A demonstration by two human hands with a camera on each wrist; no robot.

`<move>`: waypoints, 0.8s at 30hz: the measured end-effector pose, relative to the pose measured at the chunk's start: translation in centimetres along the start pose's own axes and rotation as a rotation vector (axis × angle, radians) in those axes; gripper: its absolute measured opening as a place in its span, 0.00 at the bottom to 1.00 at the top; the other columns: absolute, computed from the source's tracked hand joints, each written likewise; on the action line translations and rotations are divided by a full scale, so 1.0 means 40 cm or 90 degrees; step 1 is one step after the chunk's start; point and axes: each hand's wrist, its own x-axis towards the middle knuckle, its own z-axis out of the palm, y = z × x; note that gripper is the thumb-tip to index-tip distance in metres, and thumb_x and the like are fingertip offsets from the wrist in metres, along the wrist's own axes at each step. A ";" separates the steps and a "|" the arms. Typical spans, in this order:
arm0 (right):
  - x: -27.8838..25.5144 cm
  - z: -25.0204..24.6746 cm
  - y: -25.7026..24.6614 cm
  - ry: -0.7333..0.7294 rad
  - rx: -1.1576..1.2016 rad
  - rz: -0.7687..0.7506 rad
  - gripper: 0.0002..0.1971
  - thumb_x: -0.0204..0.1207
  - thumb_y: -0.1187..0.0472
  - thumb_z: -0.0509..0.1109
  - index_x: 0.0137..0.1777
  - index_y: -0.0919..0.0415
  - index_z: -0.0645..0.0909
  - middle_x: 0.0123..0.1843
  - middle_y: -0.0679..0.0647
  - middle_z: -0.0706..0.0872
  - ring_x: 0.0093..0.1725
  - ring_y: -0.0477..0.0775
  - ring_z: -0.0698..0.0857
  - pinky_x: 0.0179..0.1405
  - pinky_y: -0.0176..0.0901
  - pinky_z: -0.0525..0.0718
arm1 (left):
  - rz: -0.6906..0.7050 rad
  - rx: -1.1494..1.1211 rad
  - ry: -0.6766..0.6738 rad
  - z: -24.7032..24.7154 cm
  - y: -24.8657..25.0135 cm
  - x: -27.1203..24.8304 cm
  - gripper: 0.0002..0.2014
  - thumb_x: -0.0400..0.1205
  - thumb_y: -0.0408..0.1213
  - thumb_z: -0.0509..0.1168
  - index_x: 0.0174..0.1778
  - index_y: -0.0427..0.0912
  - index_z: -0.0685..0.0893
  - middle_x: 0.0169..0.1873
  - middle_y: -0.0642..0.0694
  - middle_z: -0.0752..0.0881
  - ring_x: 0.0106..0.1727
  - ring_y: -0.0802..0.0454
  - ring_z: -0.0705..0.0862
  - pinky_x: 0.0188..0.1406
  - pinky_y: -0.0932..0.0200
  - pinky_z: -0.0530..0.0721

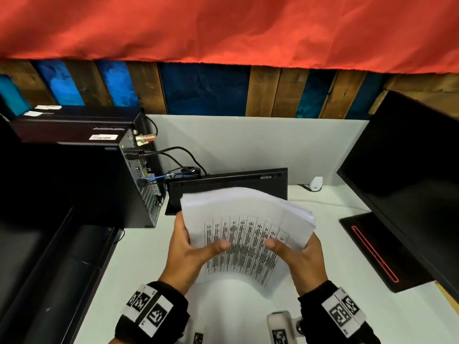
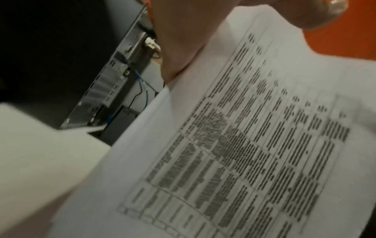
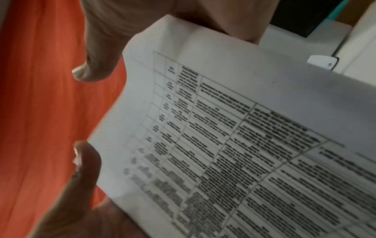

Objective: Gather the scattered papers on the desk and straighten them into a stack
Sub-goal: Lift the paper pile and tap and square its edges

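Papers (image 1: 246, 234): one thick bundle, raised off the white desk (image 1: 347, 306), between both hands.
Left hand (image 1: 191, 247): grips its left edge, thumb on top.
Right hand (image 1: 295, 256): grips its right edge, thumb on top.

Matt white paper stack (image 1: 246, 227), smooth white desk (image 1: 347, 306), rough wooden planks (image 1: 263, 93), red cloth (image 1: 223, 28)

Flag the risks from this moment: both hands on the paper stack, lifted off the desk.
1. The paper stack is fanned at its far right edge; loose sheets could slide out, since the left hand and right hand grip only the near edges.
2. The stack bows between the hands; squeezing harder could crease the sheets.
3. The keyboard leans upright just behind the stack; tapping the stack down on the desk there could knock it.
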 end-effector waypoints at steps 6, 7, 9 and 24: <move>0.003 0.001 0.006 0.040 -0.011 0.005 0.40 0.43 0.53 0.87 0.60 0.57 0.82 0.51 0.57 0.92 0.52 0.57 0.91 0.49 0.51 0.89 | 0.025 0.030 -0.023 0.011 -0.004 -0.005 0.40 0.62 0.41 0.82 0.69 0.47 0.72 0.61 0.46 0.87 0.64 0.49 0.86 0.57 0.57 0.86; 0.002 0.002 0.009 0.037 -0.015 0.006 0.38 0.45 0.54 0.87 0.60 0.57 0.83 0.51 0.57 0.92 0.52 0.57 0.91 0.50 0.52 0.88 | 0.036 0.038 -0.013 0.014 -0.006 -0.009 0.37 0.65 0.40 0.79 0.69 0.45 0.72 0.62 0.45 0.87 0.64 0.48 0.86 0.59 0.54 0.85; 0.003 -0.008 0.011 0.046 -0.012 0.011 0.34 0.48 0.59 0.88 0.58 0.58 0.85 0.50 0.58 0.92 0.51 0.57 0.91 0.49 0.52 0.88 | 0.054 0.044 0.027 0.000 -0.011 -0.009 0.32 0.68 0.43 0.75 0.68 0.46 0.74 0.62 0.45 0.87 0.64 0.49 0.85 0.62 0.52 0.82; 0.029 0.014 -0.018 0.131 -0.054 -0.089 0.38 0.53 0.72 0.85 0.61 0.46 0.77 0.55 0.47 0.87 0.50 0.46 0.89 0.47 0.40 0.90 | 0.181 0.173 0.093 0.010 0.047 0.011 0.33 0.72 0.25 0.76 0.62 0.59 0.69 0.53 0.58 0.86 0.56 0.63 0.86 0.56 0.66 0.84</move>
